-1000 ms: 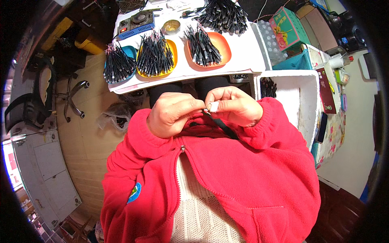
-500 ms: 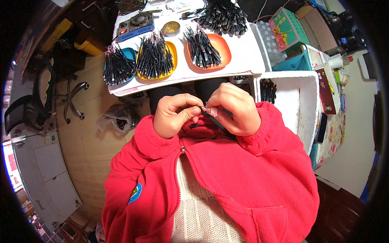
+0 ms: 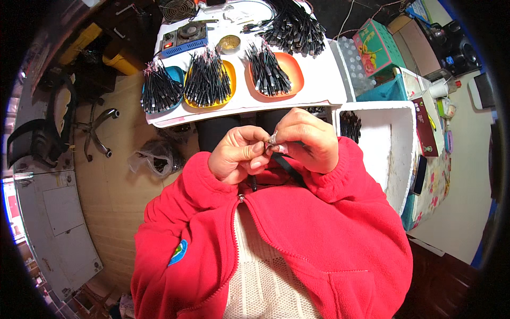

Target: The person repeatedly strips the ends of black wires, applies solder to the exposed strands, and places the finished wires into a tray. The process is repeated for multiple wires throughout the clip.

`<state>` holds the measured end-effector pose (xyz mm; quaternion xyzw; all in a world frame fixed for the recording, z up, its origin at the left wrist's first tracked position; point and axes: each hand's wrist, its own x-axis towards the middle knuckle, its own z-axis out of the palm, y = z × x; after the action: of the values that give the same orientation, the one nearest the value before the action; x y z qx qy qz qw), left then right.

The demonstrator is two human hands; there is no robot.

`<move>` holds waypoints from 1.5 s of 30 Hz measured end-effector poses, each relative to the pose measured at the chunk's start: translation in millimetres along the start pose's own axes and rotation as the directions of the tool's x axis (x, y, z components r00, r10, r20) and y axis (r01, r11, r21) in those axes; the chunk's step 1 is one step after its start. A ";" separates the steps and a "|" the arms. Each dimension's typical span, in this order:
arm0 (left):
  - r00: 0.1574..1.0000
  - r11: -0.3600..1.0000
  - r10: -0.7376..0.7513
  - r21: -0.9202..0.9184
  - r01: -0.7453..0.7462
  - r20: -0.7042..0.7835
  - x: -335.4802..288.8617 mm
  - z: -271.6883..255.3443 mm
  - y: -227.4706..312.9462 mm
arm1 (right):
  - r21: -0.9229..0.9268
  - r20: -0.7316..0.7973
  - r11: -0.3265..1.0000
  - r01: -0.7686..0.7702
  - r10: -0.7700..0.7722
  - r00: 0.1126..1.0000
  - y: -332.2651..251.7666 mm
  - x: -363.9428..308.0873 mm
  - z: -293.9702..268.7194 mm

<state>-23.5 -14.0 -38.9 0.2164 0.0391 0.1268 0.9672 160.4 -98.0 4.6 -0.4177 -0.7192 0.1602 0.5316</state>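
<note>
In front of my chest both hands meet, fingertips pinched together. My left hand [image 3: 239, 154] is closed with thumb and forefinger on a short black cable [image 3: 253, 183], whose dark end hangs below the fingers. My right hand [image 3: 308, 139] is closed at the same spot, gripping the cable's other end; the fingers mostly hide that end. Whitish wrapping shows on the right fingertips. Beyond the hands, bundles of similar black cables lie in a blue tray [image 3: 178, 74], a yellow tray [image 3: 232, 85] and an orange tray [image 3: 295, 74].
On the white table [image 3: 319, 80] stand a blue box-shaped device [image 3: 183, 43], a round metal tin [image 3: 229, 44] and a large heap of black cables [image 3: 292, 29]. To the right is a white foam box [image 3: 393, 117] with more cables. A plastic bag [image 3: 156, 158] lies on the floor at left.
My fingertips have drawn closer together, and the left fingers have curled further round. The hanging cable end now points down below my left hand. The view has shifted slightly.
</note>
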 end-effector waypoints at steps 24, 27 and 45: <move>0.985 0.781 0.148 0.621 -0.060 -0.091 -4.8 9.0 29.3 | 0.267 0.015 0.946 -0.184 0.186 0.982 11.2 -4.9 13.2; 0.984 0.784 0.132 0.620 -0.032 -0.116 1.6 8.8 33.9 | 0.286 -0.052 0.939 -0.189 0.212 0.976 19.0 -4.0 15.2; 0.922 -0.844 0.340 0.492 0.212 0.187 160.9 -92.5 171.2 | 0.469 0.438 0.714 -0.519 0.322 0.839 113.1 -30.0 40.0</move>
<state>80.6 215.7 -52.4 0.9581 0.2412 0.1547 0.0020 175.7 -44.8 -106.1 -0.3608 -0.5986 0.5527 0.4539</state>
